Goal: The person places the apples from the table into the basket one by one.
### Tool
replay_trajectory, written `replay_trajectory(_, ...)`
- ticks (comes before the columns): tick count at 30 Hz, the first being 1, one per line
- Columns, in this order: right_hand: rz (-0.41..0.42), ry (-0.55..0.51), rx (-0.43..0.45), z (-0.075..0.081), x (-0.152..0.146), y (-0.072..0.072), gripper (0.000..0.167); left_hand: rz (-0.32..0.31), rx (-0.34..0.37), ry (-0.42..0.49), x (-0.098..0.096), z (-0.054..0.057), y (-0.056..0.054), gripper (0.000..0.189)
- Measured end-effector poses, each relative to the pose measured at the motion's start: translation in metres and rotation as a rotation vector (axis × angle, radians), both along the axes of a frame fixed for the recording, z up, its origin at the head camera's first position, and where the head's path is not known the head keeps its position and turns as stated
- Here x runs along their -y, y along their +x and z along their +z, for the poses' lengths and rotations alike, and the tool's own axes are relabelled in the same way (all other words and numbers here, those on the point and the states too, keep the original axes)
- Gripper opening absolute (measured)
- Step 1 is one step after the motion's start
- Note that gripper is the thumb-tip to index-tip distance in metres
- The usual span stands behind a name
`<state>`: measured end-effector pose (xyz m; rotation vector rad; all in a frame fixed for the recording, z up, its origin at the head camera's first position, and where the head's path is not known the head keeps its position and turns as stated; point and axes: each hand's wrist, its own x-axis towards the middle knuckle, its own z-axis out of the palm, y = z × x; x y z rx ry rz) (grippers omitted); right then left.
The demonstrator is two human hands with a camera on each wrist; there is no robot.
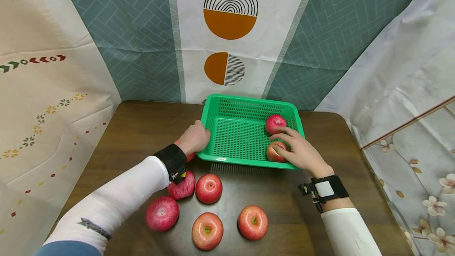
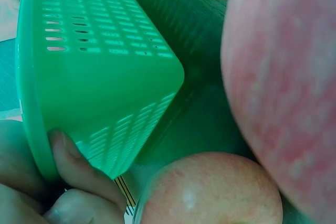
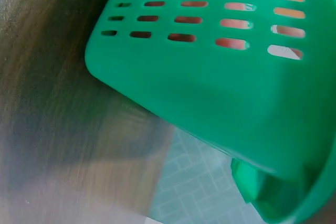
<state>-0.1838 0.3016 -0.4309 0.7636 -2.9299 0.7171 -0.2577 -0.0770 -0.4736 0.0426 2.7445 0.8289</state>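
My left hand [image 1: 194, 137] grips the left rim of a green plastic basket [image 1: 245, 163]. In the left wrist view its thumb [image 2: 73, 156] lies against the basket's outer wall [image 2: 105, 87]. A red apple [image 1: 189, 156] on the table is partly hidden behind this hand. My right hand [image 1: 298, 149] reaches over the basket's right front rim, fingers spread and loosely bent over a pale red apple [image 1: 271, 154] inside. Behind that apple, a darker red apple [image 1: 275, 122] sits near the basket's right wall. The right wrist view shows only the basket's outer wall [image 3: 184, 82], with the hand hidden.
Several more apples lie on the brown table in front of the basket, among them a red apple [image 1: 209, 188], a dark red apple [image 1: 162, 213] and a light red apple [image 1: 252, 222]. Patterned cloth [image 1: 142, 50] hangs behind the table and at both sides.
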Motion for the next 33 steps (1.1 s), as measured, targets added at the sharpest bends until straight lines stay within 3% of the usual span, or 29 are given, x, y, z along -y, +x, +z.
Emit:
replay_trajectory(4,0.001,0.001,-0.008,0.003,-0.004,0.006,0.032,-0.004,0.003,0.012,0.000,-0.002,-0.001,0.052)
replay_trajectory(5,0.001,0.006,-0.008,0.004,-0.004,0.007,0.033,0.008,0.001,0.005,0.002,-0.011,-0.008,0.053)
replay_trajectory(8,0.007,0.013,-0.013,0.009,-0.003,0.009,0.033,0.003,-0.011,0.006,0.004,-0.021,-0.012,0.057)
replay_trajectory(16,0.021,0.022,-0.034,0.023,0.002,0.022,0.033,0.000,-0.027,-0.009,0.003,-0.016,-0.009,0.053)
replay_trajectory(18,0.022,0.025,-0.025,0.026,0.004,0.027,0.033,0.000,-0.022,-0.009,0.004,-0.023,-0.014,0.052)
replay_trajectory(22,0.035,0.024,-0.025,0.027,0.005,0.035,0.031,0.007,-0.006,0.006,-0.001,0.014,0.008,0.044)
replay_trajectory(23,0.040,0.022,-0.034,0.027,0.005,0.038,0.032,0.001,-0.033,0.015,0.002,0.005,0.005,0.045)
replay_trajectory(25,0.053,0.018,-0.060,0.027,0.004,0.042,0.033,0.001,-0.011,0.034,-0.002,0.031,0.021,0.043)
replay_trajectory(29,0.090,0.008,-0.123,0.026,0.005,0.052,0.030,0.006,-0.015,0.040,-0.004,0.030,0.021,0.045)
replay_trajectory(30,0.103,0.002,-0.137,0.026,0.005,0.054,0.029,0.014,0.000,0.031,-0.007,0.045,0.030,0.043)
replay_trajectory(33,0.144,-0.017,-0.172,0.025,0.007,0.060,0.031,0.013,-0.008,0.024,-0.007,0.046,0.031,0.043)
